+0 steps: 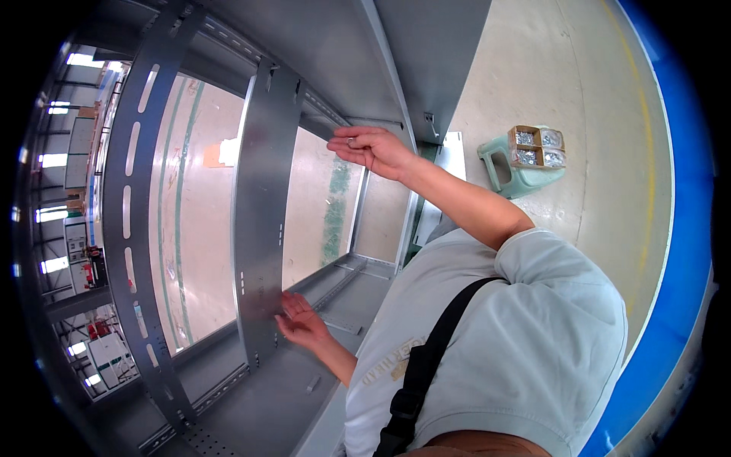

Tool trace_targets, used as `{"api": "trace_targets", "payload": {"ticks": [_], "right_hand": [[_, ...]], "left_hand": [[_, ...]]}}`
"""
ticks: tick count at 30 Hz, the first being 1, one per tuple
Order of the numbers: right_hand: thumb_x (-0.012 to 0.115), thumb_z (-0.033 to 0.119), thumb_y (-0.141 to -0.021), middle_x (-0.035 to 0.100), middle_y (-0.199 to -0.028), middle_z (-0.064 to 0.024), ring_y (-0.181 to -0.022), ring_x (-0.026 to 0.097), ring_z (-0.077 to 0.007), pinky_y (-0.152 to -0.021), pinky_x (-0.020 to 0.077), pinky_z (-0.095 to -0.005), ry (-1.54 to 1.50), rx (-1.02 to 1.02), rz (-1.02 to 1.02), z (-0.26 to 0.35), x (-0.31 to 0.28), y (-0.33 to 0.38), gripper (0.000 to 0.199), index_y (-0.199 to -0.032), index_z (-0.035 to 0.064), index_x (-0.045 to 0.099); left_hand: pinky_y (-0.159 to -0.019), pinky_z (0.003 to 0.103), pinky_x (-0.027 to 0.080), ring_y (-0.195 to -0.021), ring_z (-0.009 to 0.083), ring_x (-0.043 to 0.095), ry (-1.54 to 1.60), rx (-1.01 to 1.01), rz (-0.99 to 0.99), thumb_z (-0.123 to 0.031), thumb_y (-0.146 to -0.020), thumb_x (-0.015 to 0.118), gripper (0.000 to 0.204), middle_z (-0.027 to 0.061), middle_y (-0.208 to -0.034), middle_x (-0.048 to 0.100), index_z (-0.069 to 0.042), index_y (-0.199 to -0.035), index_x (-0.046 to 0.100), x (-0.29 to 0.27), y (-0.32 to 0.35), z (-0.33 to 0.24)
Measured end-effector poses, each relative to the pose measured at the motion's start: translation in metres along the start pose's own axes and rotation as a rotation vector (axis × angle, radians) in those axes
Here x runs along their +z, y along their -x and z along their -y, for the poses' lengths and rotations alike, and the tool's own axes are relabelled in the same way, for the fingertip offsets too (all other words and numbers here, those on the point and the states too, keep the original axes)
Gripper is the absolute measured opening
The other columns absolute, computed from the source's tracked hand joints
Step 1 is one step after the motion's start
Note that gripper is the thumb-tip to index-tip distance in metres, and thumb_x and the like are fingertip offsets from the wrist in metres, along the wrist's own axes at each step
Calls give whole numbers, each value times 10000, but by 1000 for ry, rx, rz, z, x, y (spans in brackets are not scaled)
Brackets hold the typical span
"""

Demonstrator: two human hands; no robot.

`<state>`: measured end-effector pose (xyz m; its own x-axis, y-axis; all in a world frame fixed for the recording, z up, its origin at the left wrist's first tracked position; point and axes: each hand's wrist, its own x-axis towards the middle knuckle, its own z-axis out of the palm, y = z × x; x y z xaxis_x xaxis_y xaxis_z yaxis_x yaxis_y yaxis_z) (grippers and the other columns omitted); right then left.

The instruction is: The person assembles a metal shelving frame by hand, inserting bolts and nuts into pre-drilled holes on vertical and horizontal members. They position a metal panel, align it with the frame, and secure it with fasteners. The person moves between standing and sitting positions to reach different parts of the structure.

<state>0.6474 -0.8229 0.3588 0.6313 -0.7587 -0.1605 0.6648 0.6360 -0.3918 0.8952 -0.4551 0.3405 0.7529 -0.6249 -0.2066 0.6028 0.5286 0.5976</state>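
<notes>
My right hand (371, 151) reaches out beside the upper part of a tall grey metal cabinet frame (129, 221). Its fingers are close together, with a small shiny metal piece (351, 142) among them, too small to name exactly. Lower down, my left hand (304, 324) is turned palm up, its fingers loosely curled and apart, holding nothing that I can see. Its fingertips are at the edge of a wide grey metal panel (263, 221) fixed across the frame; whether they touch it I cannot tell.
A pale green plastic stool (518, 181) stands to the right. On it sits a divided cardboard box (537, 148) of small metal fasteners. A grey cabinet door (435, 61) stands at the top. Slotted rails (228, 390) run along the cabinet floor. Blue flooring (678, 228) borders the far right.
</notes>
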Motion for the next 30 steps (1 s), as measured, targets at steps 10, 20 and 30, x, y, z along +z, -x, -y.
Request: {"api": "trace_targets", "payload": {"ticks": [10,20,30], "right_hand": [[465,582,-1013,629,-1168,-171,-1165,645,-314,-980,539,-400,7,300,102,-35,37,28,663,-1192,-47,577],[434,624,-1007,617,-1211,-121,-1063,606,-173,-944,478,-329,3,319,30,-56,47,71,736,-1399,1,443],[389,592,-1034,567,-1341,-152,-1159,552,-183,-1003,443,-352,27,199,79,-42,45,74,748,-1425,-46,405]], "left_hand": [[-741,290,492,-832,139,610,-1220,236,39,-102,-904,716,346,50,-970,656,-26,-1237,658,96,11,74],[-640,306,497,-742,167,591,-1721,637,640,-129,-880,750,277,69,-895,644,-59,-1147,728,191,-12,118],[-589,274,486,-709,117,594,-1522,381,661,-64,-889,730,209,47,-881,637,-59,-1099,725,230,-3,134]]}}
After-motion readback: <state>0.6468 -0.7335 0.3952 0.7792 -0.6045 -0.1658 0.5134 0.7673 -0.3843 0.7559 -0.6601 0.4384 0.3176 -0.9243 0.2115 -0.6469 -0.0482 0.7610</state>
